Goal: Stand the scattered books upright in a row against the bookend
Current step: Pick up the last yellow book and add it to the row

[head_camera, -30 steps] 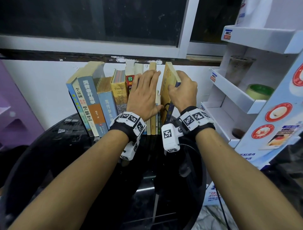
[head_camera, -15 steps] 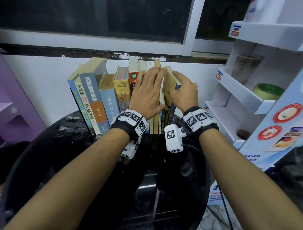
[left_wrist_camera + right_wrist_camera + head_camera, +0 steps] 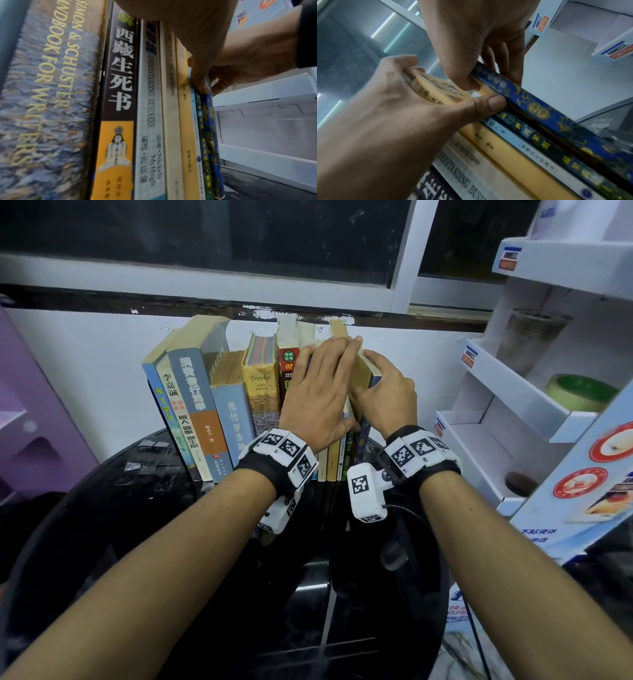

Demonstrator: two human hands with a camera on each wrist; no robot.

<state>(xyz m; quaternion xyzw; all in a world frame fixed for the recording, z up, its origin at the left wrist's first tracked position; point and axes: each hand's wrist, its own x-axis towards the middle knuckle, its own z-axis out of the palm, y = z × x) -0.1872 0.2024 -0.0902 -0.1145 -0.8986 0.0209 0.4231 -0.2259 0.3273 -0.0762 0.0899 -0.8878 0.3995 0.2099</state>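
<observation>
1. A row of books is seen standing upright on the black glossy bench, spines facing outward, against the white wall below a window.
2. The left hand is laid flat with straight fingers over the spines of the middle books; in the right wrist view its thumb is pressed to the edge of the blue book, and its fingers are seen curved over the top of a yellow book.
3. The right hand is closed on the blue book at the right end of the row: the thumb is set on its near side and the fingers are wrapped over the far cover.
4. The blue book is held nearly upright, just beside a dark green spine and a pale blue one.
5. Further left, a spine marked "UNDERSTANDING BUSINESS" and a thick "Troyka" volume are seen.
6. A white cardboard display shelf is placed to the right of the row, with a roll of tape on one tier.
7. No bookend can be made out.
</observation>
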